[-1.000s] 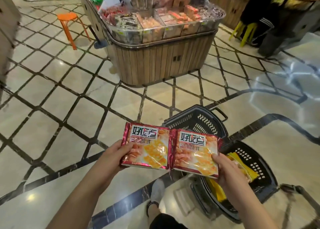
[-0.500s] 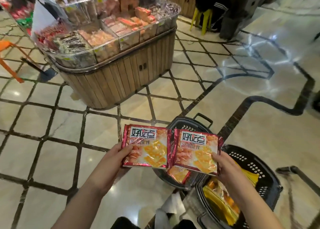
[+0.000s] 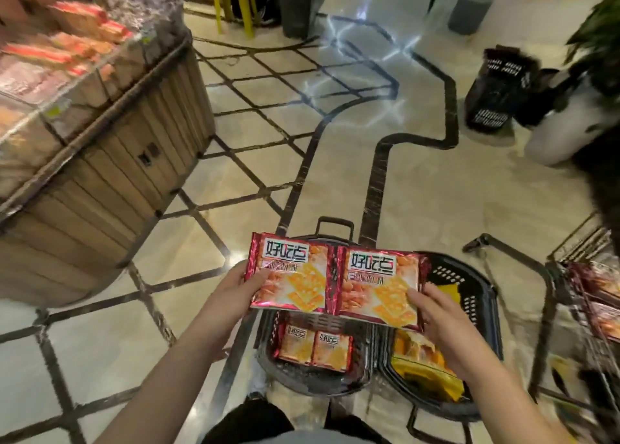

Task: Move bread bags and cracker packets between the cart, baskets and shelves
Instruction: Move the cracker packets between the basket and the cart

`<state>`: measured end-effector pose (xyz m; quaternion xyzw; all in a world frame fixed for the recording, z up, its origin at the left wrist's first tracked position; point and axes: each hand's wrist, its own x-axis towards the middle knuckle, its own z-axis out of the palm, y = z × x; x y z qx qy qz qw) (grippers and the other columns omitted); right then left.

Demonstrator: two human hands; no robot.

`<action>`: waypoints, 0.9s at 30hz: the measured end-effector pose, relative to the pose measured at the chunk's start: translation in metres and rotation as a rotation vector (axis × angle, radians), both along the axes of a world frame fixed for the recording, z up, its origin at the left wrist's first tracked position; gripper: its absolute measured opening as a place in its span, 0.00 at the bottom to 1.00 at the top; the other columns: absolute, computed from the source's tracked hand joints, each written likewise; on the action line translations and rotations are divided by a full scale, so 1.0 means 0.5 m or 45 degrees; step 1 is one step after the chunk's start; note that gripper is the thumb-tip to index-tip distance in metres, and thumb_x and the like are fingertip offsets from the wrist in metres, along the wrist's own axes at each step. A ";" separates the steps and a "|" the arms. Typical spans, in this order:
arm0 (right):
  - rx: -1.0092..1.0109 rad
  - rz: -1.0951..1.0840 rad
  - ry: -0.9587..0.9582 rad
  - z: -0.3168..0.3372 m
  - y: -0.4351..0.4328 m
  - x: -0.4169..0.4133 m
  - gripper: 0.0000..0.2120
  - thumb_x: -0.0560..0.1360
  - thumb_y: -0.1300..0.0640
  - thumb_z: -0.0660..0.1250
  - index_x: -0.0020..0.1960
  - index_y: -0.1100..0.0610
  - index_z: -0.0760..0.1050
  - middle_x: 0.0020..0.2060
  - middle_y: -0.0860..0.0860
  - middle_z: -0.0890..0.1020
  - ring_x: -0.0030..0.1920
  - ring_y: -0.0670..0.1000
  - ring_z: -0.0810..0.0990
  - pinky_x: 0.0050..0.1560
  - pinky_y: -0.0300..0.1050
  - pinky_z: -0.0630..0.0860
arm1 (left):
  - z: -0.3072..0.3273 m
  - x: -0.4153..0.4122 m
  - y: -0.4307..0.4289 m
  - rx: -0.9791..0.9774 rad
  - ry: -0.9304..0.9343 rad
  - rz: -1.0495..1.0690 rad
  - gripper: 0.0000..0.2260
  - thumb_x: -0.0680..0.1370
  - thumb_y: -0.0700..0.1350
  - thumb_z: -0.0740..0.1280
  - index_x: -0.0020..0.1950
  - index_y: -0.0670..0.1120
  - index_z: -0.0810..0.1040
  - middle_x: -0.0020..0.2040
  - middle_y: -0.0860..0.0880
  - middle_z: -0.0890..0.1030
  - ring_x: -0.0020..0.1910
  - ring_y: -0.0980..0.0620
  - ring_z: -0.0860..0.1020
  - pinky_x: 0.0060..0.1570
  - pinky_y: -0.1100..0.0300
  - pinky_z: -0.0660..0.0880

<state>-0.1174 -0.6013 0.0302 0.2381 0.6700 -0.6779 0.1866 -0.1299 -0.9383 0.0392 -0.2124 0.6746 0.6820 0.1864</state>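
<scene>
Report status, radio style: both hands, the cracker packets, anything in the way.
Left hand and right hand grip the joined cracker packets by the outer edges. Held over a black basket holding a matching pair. Nothing between.

display stand [image 3: 100, 162] upper left, stool [image 3: 235, 4] top centre, spare basket [image 3: 496, 91] upper right, cracker packet [image 3: 335, 282] mid-frame between left hand [image 3: 231, 292] and right hand [image 3: 443, 323], centre basket [image 3: 302, 381] under it with second packet [image 3: 315, 346] inside, side basket [image 3: 469, 276] just right of that with bread bags [image 3: 422, 366] inside, cart [image 3: 585, 313] at right edge

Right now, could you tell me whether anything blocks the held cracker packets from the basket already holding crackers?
Nothing visible does. The left hand and right hand hold the cracker packets above the open basket; only another packet pair lies inside.
</scene>
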 end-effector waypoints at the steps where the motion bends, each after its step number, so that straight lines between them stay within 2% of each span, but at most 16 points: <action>1: 0.023 -0.026 -0.025 -0.004 -0.019 -0.010 0.13 0.79 0.52 0.70 0.63 0.51 0.79 0.55 0.52 0.87 0.54 0.52 0.87 0.58 0.56 0.79 | -0.008 -0.028 -0.015 -0.009 -0.007 -0.024 0.11 0.83 0.50 0.67 0.65 0.54 0.78 0.55 0.51 0.87 0.53 0.51 0.86 0.59 0.50 0.78; 3: 0.074 -0.078 -0.039 -0.016 -0.048 -0.029 0.14 0.79 0.52 0.70 0.64 0.52 0.79 0.59 0.53 0.85 0.57 0.54 0.86 0.63 0.60 0.78 | -0.024 -0.080 -0.038 -0.015 -0.007 -0.099 0.12 0.82 0.52 0.68 0.65 0.57 0.78 0.54 0.52 0.87 0.52 0.51 0.87 0.57 0.50 0.79; 5: 0.128 -0.116 -0.037 -0.033 -0.069 -0.050 0.11 0.80 0.53 0.70 0.62 0.51 0.79 0.56 0.50 0.86 0.57 0.51 0.86 0.62 0.57 0.79 | -0.046 -0.125 -0.055 -0.038 -0.024 -0.168 0.11 0.81 0.54 0.68 0.64 0.58 0.78 0.55 0.53 0.87 0.51 0.52 0.87 0.54 0.53 0.79; 8: 0.209 -0.148 -0.057 -0.070 -0.094 -0.084 0.07 0.81 0.54 0.69 0.58 0.45 0.78 0.47 0.37 0.84 0.46 0.35 0.84 0.49 0.40 0.77 | -0.098 -0.177 -0.064 -0.055 -0.042 -0.246 0.14 0.82 0.54 0.68 0.67 0.56 0.77 0.56 0.54 0.87 0.53 0.53 0.86 0.55 0.53 0.80; 9: 0.227 -0.160 -0.059 -0.083 -0.099 -0.097 0.08 0.81 0.55 0.69 0.58 0.44 0.77 0.48 0.35 0.82 0.44 0.33 0.84 0.45 0.36 0.76 | -0.122 -0.191 -0.063 -0.068 -0.061 -0.261 0.16 0.81 0.54 0.69 0.68 0.55 0.76 0.57 0.54 0.86 0.54 0.53 0.86 0.57 0.51 0.81; 11: 0.288 -0.165 -0.081 -0.125 -0.104 -0.121 0.12 0.80 0.55 0.70 0.61 0.44 0.76 0.55 0.42 0.83 0.47 0.37 0.85 0.42 0.33 0.78 | -0.173 -0.216 -0.053 -0.101 -0.093 -0.267 0.18 0.81 0.53 0.69 0.70 0.53 0.76 0.57 0.54 0.86 0.54 0.54 0.86 0.60 0.49 0.81; 13: 0.374 -0.130 -0.104 -0.180 -0.105 -0.142 0.14 0.80 0.52 0.70 0.65 0.46 0.75 0.57 0.43 0.82 0.50 0.38 0.83 0.42 0.31 0.78 | -0.234 -0.236 -0.034 -0.142 -0.121 -0.235 0.16 0.81 0.51 0.69 0.69 0.52 0.77 0.56 0.54 0.87 0.53 0.55 0.86 0.59 0.52 0.81; 15: 0.454 -0.073 -0.139 -0.251 -0.103 -0.164 0.18 0.80 0.48 0.70 0.68 0.46 0.73 0.59 0.42 0.81 0.53 0.37 0.81 0.47 0.33 0.79 | -0.309 -0.250 -0.008 -0.204 -0.156 -0.185 0.13 0.82 0.50 0.69 0.67 0.53 0.77 0.56 0.54 0.86 0.54 0.54 0.85 0.60 0.50 0.81; 17: 0.500 -0.046 -0.176 -0.340 -0.099 -0.182 0.17 0.80 0.46 0.70 0.66 0.44 0.72 0.58 0.40 0.81 0.55 0.39 0.81 0.53 0.40 0.80 | -0.395 -0.262 0.020 -0.255 -0.176 -0.171 0.13 0.82 0.51 0.68 0.66 0.54 0.75 0.59 0.55 0.84 0.55 0.54 0.84 0.59 0.51 0.80; 19: 0.528 -0.048 -0.203 -0.441 -0.094 -0.196 0.14 0.80 0.48 0.69 0.63 0.41 0.69 0.54 0.34 0.78 0.52 0.37 0.80 0.50 0.39 0.77 | -0.488 -0.271 0.052 -0.304 -0.232 -0.172 0.15 0.82 0.52 0.68 0.68 0.55 0.73 0.60 0.55 0.83 0.55 0.55 0.83 0.58 0.52 0.80; 21: 0.578 -0.050 -0.201 -0.547 -0.092 -0.209 0.14 0.81 0.49 0.68 0.62 0.41 0.66 0.50 0.32 0.76 0.48 0.36 0.78 0.48 0.37 0.75 | -0.590 -0.278 0.078 -0.339 -0.322 -0.163 0.17 0.82 0.53 0.68 0.70 0.56 0.71 0.59 0.55 0.83 0.54 0.53 0.84 0.58 0.47 0.81; 24: 0.659 -0.005 -0.204 -0.696 -0.090 -0.227 0.13 0.82 0.49 0.67 0.62 0.42 0.66 0.49 0.34 0.76 0.49 0.36 0.78 0.47 0.32 0.74 | -0.740 -0.283 0.113 -0.376 -0.366 -0.163 0.15 0.82 0.51 0.67 0.68 0.56 0.71 0.59 0.54 0.83 0.55 0.51 0.84 0.57 0.44 0.82; 27: 0.703 -0.014 -0.247 -0.828 -0.092 -0.240 0.11 0.82 0.49 0.67 0.62 0.43 0.68 0.53 0.41 0.79 0.55 0.45 0.80 0.56 0.46 0.78 | -0.857 -0.290 0.140 -0.443 -0.395 -0.162 0.14 0.83 0.50 0.66 0.67 0.57 0.70 0.58 0.55 0.83 0.55 0.52 0.84 0.56 0.44 0.82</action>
